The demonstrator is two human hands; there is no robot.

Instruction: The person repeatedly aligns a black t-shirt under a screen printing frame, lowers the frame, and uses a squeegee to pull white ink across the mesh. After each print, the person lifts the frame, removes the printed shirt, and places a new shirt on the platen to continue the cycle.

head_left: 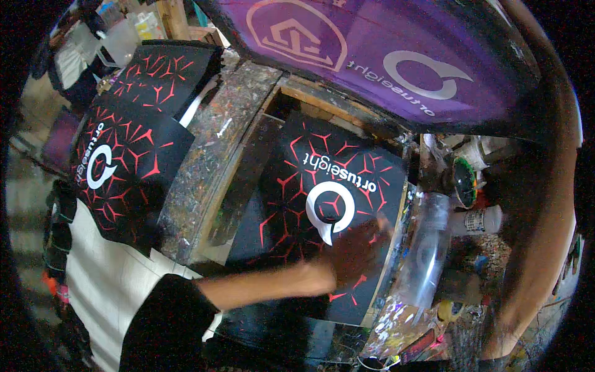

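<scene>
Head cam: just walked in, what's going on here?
A person has the left hand, blurred, at the lower part of a black panel printed with red branching lines and a white ring; contact is unclear. The right forearm runs up the right edge; its hand can't be made out. A purple screen stands raised beyond the panel. Similar printed panels lie at left, a clear bottle at right.

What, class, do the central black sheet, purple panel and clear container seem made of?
Central black sheet: perhaps fabric, matte, showing little shine. Purple panel: possibly mesh, satiny, stretched flat; weave unclear. Clear container: likely plastic, glossy, with bright highlights.
</scene>
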